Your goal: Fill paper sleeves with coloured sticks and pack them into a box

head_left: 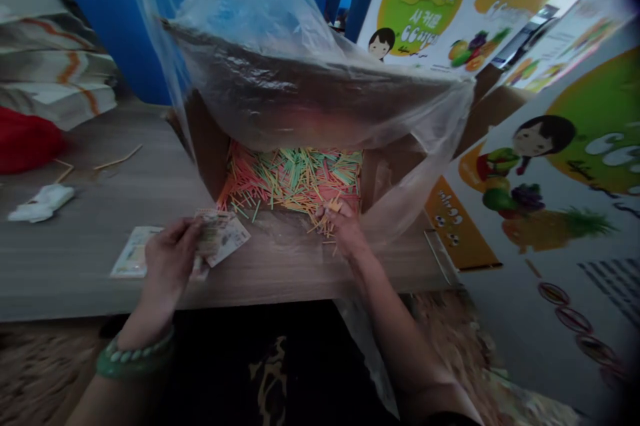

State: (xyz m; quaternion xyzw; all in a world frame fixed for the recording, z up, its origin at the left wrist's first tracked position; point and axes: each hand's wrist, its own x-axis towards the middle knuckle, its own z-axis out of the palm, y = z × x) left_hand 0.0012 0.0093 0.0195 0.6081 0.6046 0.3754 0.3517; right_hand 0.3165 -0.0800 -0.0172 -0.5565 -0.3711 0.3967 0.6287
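Note:
Thin red, green and yellow sticks [300, 176] fill a cardboard box [207, 146] lined with clear plastic. At the box's front right edge, my right hand [345, 223] is closed around a bunch of yellow-orange sticks [334, 206], some of them hanging loosely below the fingers. To the left, my left hand [173, 249] pinches a printed packet [225, 234] between thumb and fingers. Under and beside that hand, another printed packet [131, 253] lies flat on the table. A green bead bracelet and a bangle circle my left wrist.
The wooden table [280, 273] holds a crumpled white wrapper [43, 203], a red item [27, 141] and stacked packs [55, 73] at the left. Plastic sheeting [280, 86] drapes over the box's back. Printed cartons [550, 213] stand at the right.

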